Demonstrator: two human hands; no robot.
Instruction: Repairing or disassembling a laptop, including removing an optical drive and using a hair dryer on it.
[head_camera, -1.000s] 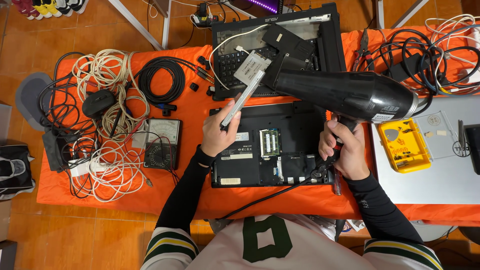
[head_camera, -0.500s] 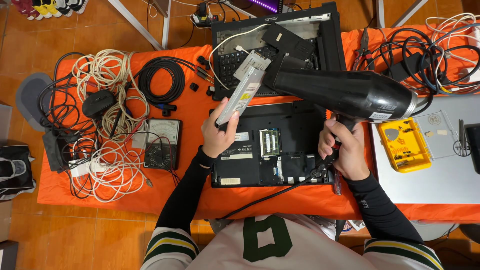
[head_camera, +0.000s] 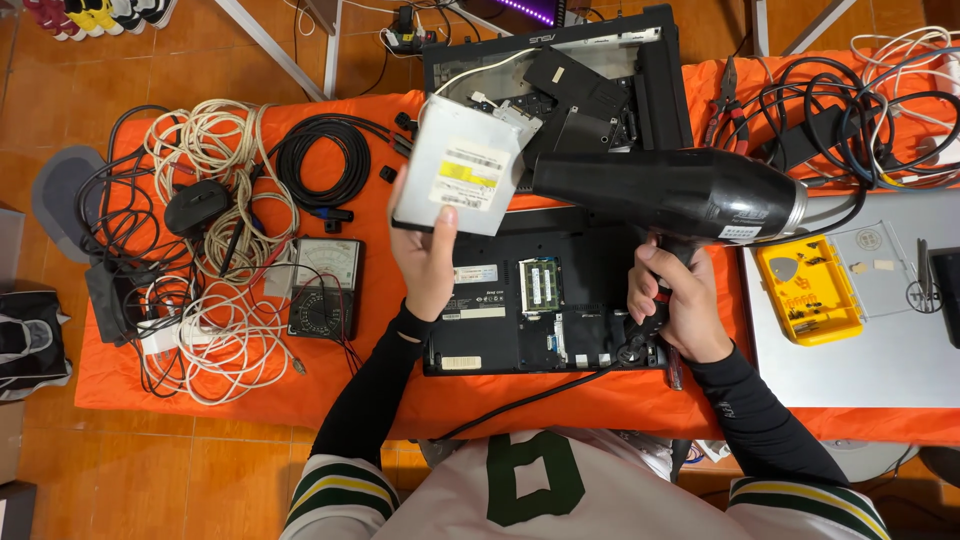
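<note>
My left hand (head_camera: 425, 255) holds a flat silver optical drive (head_camera: 462, 168) up above the table, its labelled face turned toward me. My right hand (head_camera: 680, 305) grips the handle of a black hair dryer (head_camera: 670, 192), whose nozzle points left at the drive's right edge. Under both lies an opened black laptop base (head_camera: 545, 310) on the orange tablecloth (head_camera: 240, 385), with a green memory module (head_camera: 541, 283) exposed. The dryer's black cord (head_camera: 520, 400) runs from the handle toward my body.
A second dismantled laptop shell (head_camera: 600, 75) lies at the back. Left are coiled white cables (head_camera: 215, 180), a black cable coil (head_camera: 322, 165), a mouse (head_camera: 196, 207) and an analogue multimeter (head_camera: 325, 288). Right are a yellow parts box (head_camera: 808, 290), a silver laptop lid (head_camera: 880, 350) and tangled black leads (head_camera: 830, 110).
My left hand has turned the drive from edge-on to flat, so its labelled face now shows, and lifted it slightly. The hair dryer has stayed about where it was.
</note>
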